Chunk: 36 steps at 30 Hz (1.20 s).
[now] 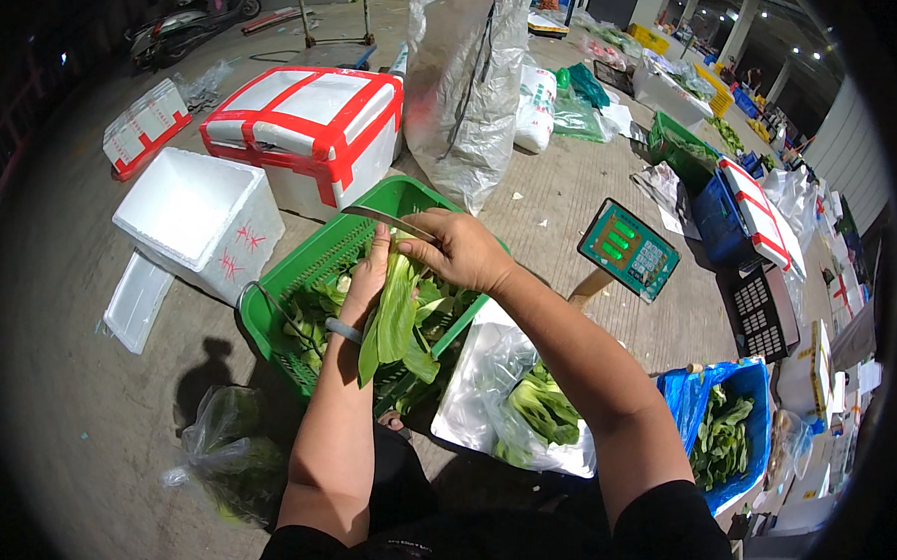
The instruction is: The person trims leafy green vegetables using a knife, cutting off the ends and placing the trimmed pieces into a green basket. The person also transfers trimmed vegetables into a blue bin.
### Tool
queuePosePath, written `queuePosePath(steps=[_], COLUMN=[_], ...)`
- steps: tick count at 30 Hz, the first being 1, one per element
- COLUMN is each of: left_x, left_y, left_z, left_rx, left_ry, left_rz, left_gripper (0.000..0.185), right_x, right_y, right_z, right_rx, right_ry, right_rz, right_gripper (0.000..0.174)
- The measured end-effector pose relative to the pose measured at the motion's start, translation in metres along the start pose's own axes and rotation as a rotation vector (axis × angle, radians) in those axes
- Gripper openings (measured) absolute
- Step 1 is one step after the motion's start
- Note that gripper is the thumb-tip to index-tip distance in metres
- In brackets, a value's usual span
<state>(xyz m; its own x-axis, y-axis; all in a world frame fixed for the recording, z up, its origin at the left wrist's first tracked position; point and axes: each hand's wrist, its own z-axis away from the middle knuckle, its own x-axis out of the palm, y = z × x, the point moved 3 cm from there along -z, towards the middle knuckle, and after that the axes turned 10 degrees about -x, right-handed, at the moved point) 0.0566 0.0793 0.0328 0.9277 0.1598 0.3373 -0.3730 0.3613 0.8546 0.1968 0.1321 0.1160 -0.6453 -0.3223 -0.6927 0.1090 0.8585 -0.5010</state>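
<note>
Over a green plastic crate (265,347) of leafy greens, my left hand (368,276) holds a head of leafy green vegetable (393,315) by its base, with the leaves hanging down towards me. My right hand (461,250) grips a knife, its blade (380,215) reaching left across the base of the vegetable. The right thumb lies near the stem end. The knife's handle is hidden inside my right fist. A bangle circles my left wrist. On the white tray of the scale at the right, more greens (544,408) lie in a clear plastic bag.
A scale display (630,247) stands on a post at the right. An open foam box (196,209) and a red-taped foam box (305,123) sit beyond the crate. A bag of greens (238,451) lies at lower left, a blue-lined container (742,443) at lower right. A large plastic sack (464,93) stands ahead.
</note>
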Motion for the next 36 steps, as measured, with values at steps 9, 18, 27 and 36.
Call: queuePosePath(steps=[9, 18, 27, 36], left_x=[0.012, 0.0, -0.001, 0.001], left_y=[0.013, 0.007, 0.011, 0.013], left_z=[0.015, 0.006, 0.011, 0.022], left_rx=[0.176, 0.301, 0.336, 0.133], left_ry=[-0.272, -0.033, -0.032, -0.264], left_rz=[0.064, 0.062, 0.014, 0.25], left_gripper=[0.078, 0.048, 0.053, 0.046], right_x=[0.003, -0.003, -0.004, -0.025], right_y=[0.041, 0.022, 0.009, 0.047], right_z=[0.005, 0.001, 0.003, 0.003], right_rx=[0.5, 0.74, 0.448, 0.557], right_ry=[0.514, 0.267, -0.081, 0.002], right_rz=[-0.361, -0.531, -0.581, -0.232], right_gripper=[0.028, 0.044, 0.058, 0.049])
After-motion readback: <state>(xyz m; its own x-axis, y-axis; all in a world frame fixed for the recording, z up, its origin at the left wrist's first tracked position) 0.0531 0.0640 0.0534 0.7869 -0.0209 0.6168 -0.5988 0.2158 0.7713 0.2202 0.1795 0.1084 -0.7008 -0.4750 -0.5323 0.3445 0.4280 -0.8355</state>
